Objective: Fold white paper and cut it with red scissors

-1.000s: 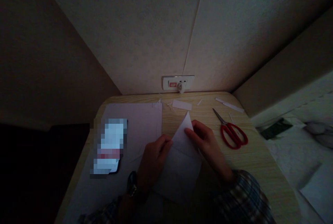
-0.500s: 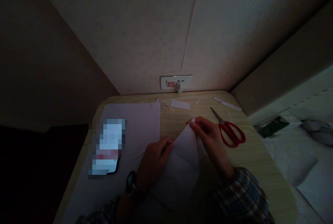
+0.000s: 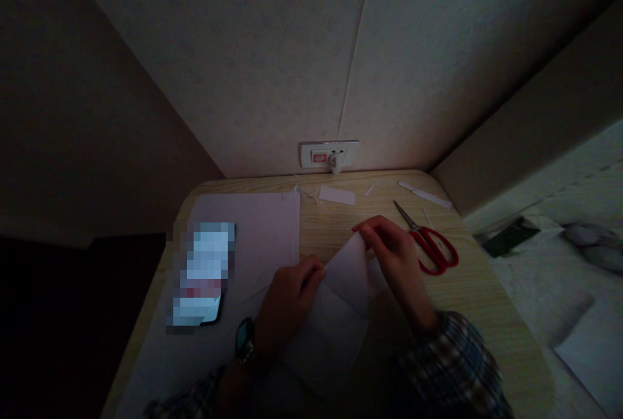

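Note:
A folded white sheet of paper is held between both hands over the front of the small wooden table. My left hand, with a watch on its wrist, pinches the paper's left edge between thumb and fingers. At the pointed top corner, my right hand grips the paper with thumb and forefinger. Crease lines run across the paper, and its lower part lies in shadow. Just beyond my right hand lie red-handled scissors, their blades pointing away to the upper left.
A phone with a lit, blurred screen rests on large white paper at the left. Paper scraps lie along the table's back edge. Behind is a wall with a socket; more paper lies at the far right.
My right hand has shifted slightly at the paper's top corner, its fingers now covering more of the tip. The left hand stays put.

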Action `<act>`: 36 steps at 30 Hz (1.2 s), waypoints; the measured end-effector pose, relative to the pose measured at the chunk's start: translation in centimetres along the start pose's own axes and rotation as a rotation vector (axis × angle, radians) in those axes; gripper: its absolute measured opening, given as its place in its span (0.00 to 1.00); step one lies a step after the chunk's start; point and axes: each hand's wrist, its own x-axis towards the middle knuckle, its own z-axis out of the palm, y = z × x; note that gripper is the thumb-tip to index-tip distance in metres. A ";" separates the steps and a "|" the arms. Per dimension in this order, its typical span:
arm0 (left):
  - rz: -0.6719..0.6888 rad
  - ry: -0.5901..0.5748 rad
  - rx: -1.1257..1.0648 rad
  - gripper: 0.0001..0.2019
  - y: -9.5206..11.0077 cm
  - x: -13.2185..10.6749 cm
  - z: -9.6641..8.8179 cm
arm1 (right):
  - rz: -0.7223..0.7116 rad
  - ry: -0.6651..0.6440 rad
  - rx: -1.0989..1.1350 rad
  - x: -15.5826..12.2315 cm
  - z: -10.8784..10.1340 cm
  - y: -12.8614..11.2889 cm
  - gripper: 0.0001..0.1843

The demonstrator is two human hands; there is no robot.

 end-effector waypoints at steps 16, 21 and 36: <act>-0.025 0.145 -0.059 0.11 -0.1 -0.1 -0.1 | 0.150 -0.155 0.162 0.0 0.7 -0.1 0.08; -0.020 0.157 -0.088 0.11 0.1 -0.2 -0.1 | 0.087 -0.076 0.032 -0.4 0.9 -0.3 0.13; -0.062 0.312 -0.141 0.10 0.3 -0.3 -0.4 | 0.106 -0.190 0.085 -0.3 1.3 0.3 0.12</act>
